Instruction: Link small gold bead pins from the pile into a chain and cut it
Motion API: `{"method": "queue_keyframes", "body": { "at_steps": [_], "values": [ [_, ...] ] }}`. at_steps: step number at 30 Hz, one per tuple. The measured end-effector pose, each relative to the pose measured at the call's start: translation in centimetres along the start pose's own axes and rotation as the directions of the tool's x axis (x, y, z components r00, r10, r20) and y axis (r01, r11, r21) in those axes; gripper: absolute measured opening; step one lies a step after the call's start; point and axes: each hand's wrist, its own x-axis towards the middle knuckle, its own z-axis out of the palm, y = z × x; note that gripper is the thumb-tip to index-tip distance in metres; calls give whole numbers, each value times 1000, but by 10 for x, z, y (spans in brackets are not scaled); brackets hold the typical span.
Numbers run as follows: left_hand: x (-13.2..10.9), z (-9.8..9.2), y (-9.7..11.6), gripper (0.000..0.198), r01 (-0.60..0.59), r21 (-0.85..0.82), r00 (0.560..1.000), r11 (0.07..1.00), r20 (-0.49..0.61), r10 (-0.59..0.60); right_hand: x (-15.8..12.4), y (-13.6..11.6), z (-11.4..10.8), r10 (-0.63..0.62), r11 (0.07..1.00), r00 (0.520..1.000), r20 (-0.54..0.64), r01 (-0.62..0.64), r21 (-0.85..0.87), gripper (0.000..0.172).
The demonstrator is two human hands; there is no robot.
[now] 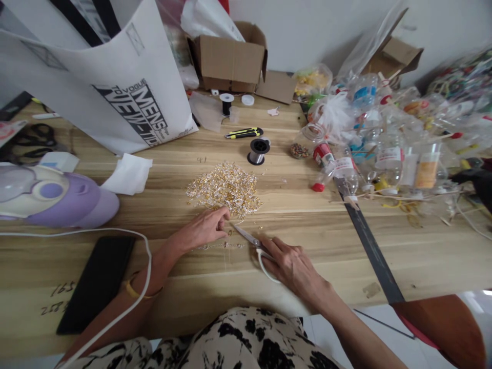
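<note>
My right hand (pixel 290 261) is wrapped round a pair of scissors (pixel 249 237) with white handles; the blades point up and left toward my other hand. My left hand (pixel 205 228) has its fingers curled together at the near edge of a pile of small gold and silver jewelry pieces (pixel 226 189). What its fingertips hold, if anything, is too small to make out. Just below both hands, a thin beaded chain (pixel 225 245) lies across the wooden table. A few loose gold bits lie near the scissor tips.
Beyond the pile stand a spool of fine wire (pixel 259 151), a yellow-black utility knife (pixel 244 133) and a black-thread spool (pixel 226 104). Plastic bottles (pixel 388 148) crowd the right. At left are a white bag (pixel 154 87), a purple device (pixel 73 197), a black phone-like slab (pixel 96 284) and a white cable (pixel 148 256).
</note>
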Motion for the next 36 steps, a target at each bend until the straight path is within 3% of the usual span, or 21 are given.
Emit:
{"method": "queue_keyframes", "body": {
  "at_steps": [5,11,15,19,24,32,36],
  "values": [
    [-1,0,5,10,2,29,1000,1000,22,-3,-20,12,-15,-54,999,996,66,53,13,32],
    [0,4,17,9,-13,132,1000,991,-19,15,-36,9,-15,-200,980,960,196,196,42,25],
    [1,7,22,12,-42,168,999,985,5,42,-39,1,-6,-259,964,947,191,264,-1,36],
    [0,8,22,11,-53,197,999,979,20,50,-40,-3,-1,-295,949,941,164,309,-64,35],
    [0,9,21,12,-77,195,997,978,2,78,-38,-5,-3,-317,934,940,123,332,-132,37],
    [1,8,20,12,-71,185,997,980,5,71,-24,-7,-13,-328,923,916,231,362,-127,16],
    [1,7,20,12,-73,171,997,983,11,72,0,2,-18,-243,949,951,192,274,-154,14]
  ]
}}
